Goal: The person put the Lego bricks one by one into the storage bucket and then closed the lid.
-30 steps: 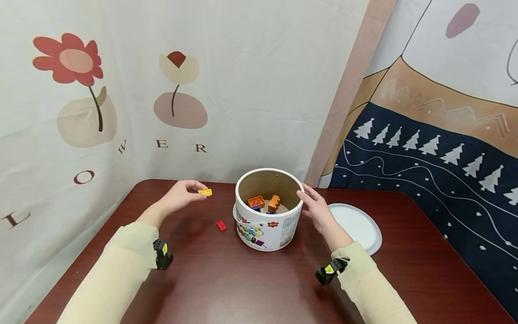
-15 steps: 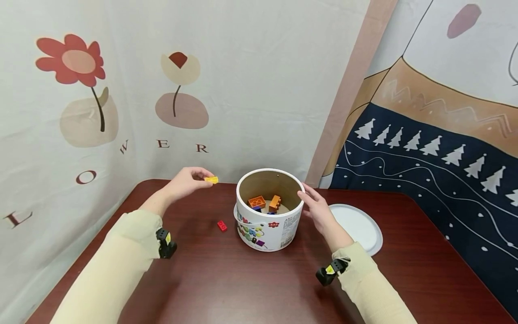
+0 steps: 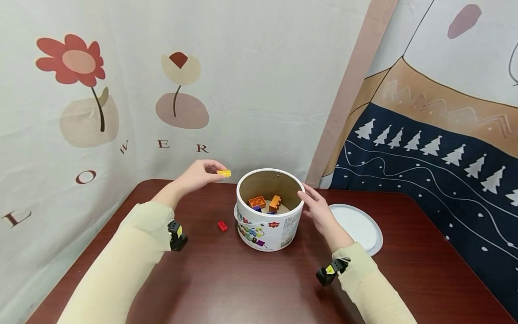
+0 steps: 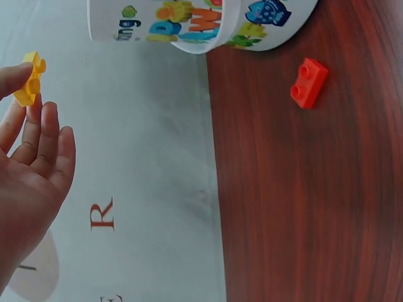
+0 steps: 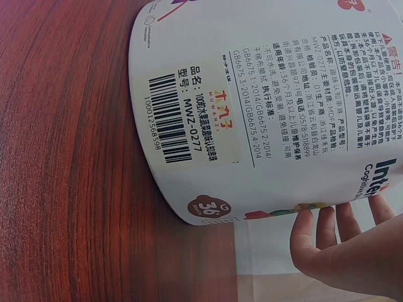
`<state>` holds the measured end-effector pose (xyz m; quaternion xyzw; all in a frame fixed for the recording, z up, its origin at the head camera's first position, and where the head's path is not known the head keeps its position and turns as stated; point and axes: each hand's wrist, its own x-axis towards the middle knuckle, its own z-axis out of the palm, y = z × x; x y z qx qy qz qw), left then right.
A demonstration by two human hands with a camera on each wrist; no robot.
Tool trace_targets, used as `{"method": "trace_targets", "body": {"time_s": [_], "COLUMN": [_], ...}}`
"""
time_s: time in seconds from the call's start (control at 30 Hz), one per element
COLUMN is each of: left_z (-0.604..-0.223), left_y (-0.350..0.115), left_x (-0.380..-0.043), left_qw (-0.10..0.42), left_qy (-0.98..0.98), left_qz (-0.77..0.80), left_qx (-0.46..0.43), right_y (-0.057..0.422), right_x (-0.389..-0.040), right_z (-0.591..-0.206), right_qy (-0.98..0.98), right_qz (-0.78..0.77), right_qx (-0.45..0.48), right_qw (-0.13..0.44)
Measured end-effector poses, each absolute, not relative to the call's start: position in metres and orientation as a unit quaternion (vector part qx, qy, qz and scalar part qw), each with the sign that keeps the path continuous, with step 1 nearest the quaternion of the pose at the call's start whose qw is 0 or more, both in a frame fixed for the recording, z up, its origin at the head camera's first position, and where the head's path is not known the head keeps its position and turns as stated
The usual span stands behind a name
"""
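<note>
My left hand (image 3: pixel 197 177) pinches a yellow toy brick (image 3: pixel 224 173) between thumb and fingers, up in the air left of the white bucket (image 3: pixel 265 234). Two studs on that yellow brick (image 4: pixel 31 78) show in the left wrist view. My right hand (image 3: pixel 319 213) rests against the bucket's right side, thumb at the rim and fingers along the wall. Inside the bucket lie orange bricks (image 3: pixel 256 202) and some blue pieces, partly hidden by the front wall. A small red brick (image 3: pixel 222 226) lies on the table just left of the bucket.
A round white lid (image 3: pixel 357 228) lies on the dark red table (image 3: pixel 251 288), right of the bucket and partly behind the right arm. A printed curtain (image 3: pixel 259 90) hangs along the table's back edge. The bucket's white handle (image 4: pixel 230 25) hangs down its side.
My left hand has moved right and upward with the yellow brick, nearer the bucket's rim. My right hand, the bucket and the red brick have stayed in place.
</note>
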<state>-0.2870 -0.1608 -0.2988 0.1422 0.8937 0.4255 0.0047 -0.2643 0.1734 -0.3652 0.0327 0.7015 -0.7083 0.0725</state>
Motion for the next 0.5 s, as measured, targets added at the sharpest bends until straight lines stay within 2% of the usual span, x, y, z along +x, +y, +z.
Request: {"method": "trace_targets", "body": {"time_s": [0.5], "left_z": [-0.289], "left_y": [-0.120], "left_x": [-0.290], "left_qw": [0.014], "left_qy": [0.880], "left_qz": [0.441], "left_qx": [0.177], "right_y": [0.174], "right_x": [-0.264], "right_z": [-0.365], "right_qy": [0.705], "right_qz": [-0.705], "right_qx": [0.031], "right_qw": [0.073]}}
